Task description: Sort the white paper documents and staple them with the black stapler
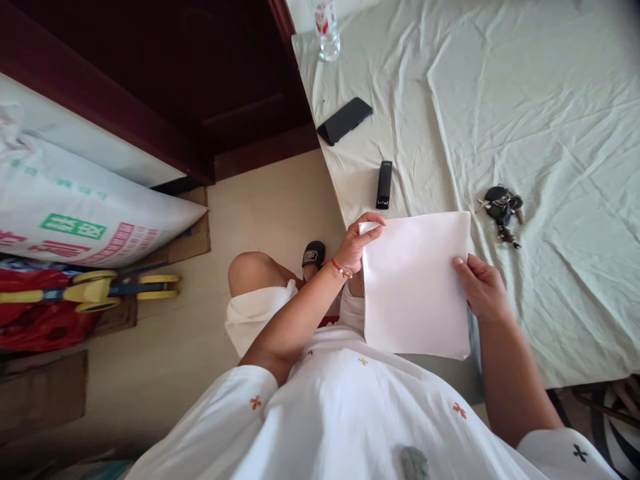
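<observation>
White paper [415,287] gripped by left hand [356,244] and right hand [481,288], hiding their fingers behind it.

The bottle [327,30] at the far edge is cut off by the top of the frame. The near part of the paper [417,283] hides part of the lap. The print on the sack [75,207] at the left is too blurred to be read, and the sack is cut off by the left edge. The keys [501,207] are too small to be counted.
</observation>
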The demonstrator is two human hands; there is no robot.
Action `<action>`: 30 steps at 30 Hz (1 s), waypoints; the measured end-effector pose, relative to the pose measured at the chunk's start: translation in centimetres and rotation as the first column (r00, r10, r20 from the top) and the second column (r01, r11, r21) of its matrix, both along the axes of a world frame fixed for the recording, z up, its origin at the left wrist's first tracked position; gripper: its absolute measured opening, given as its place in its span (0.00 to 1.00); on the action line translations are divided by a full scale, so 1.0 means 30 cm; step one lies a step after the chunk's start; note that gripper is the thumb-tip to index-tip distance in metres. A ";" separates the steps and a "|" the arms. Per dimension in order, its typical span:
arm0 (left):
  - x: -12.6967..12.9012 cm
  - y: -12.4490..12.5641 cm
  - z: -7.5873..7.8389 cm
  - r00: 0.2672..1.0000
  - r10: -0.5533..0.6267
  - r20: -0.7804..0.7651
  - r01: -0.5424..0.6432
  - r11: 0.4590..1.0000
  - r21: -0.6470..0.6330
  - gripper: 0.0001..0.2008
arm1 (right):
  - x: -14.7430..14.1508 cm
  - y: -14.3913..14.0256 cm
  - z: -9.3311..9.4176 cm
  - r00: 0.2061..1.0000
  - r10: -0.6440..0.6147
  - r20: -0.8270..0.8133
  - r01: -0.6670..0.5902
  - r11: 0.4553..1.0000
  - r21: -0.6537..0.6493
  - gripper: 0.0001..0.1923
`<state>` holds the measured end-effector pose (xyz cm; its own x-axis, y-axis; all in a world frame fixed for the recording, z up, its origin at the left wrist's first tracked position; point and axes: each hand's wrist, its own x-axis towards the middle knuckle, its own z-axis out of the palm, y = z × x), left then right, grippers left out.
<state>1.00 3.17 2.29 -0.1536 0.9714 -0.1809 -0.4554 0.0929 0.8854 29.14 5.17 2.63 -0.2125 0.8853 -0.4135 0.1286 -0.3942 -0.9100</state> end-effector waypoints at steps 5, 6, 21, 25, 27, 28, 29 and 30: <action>-0.008 0.011 -0.005 1.000 0.023 0.004 -0.022 1.000 -0.018 0.23 | 0.005 0.019 -0.010 1.000 0.013 0.025 -0.014 0.999 0.036 0.20; -0.009 0.013 -0.006 1.000 0.027 0.015 -0.027 0.999 -0.025 0.25 | 0.010 0.024 -0.012 1.000 0.013 0.021 -0.013 0.999 0.037 0.20; -0.048 0.043 0.021 0.985 0.123 -0.119 -0.158 0.924 -0.349 0.15 | 0.017 0.069 -0.011 0.998 -0.012 0.056 0.014 0.999 -0.044 0.17; -0.053 0.058 -0.006 0.966 0.115 -0.233 -0.165 0.964 -0.209 0.10 | 0.012 0.086 -0.006 0.997 -0.003 0.083 0.002 1.000 0.015 0.15; -0.060 0.060 -0.031 0.944 0.091 -0.316 -0.142 0.980 -0.143 0.13 | 0.007 0.090 -0.004 0.996 0.006 0.091 -0.007 1.000 0.011 0.15; -0.064 0.061 -0.046 0.931 0.083 -0.356 -0.133 0.984 -0.121 0.13 | 0.005 0.090 -0.003 0.996 0.010 0.090 -0.011 1.000 0.005 0.15; -0.068 0.061 -0.060 0.918 0.076 -0.390 -0.126 0.986 -0.106 0.12 | 0.003 0.090 -0.003 0.996 0.013 0.088 -0.013 1.000 -0.001 0.15; -0.071 0.061 -0.073 0.906 0.070 -0.417 -0.121 0.988 -0.097 0.12 | 0.001 0.090 -0.004 0.996 0.015 0.088 -0.015 1.000 -0.005 0.15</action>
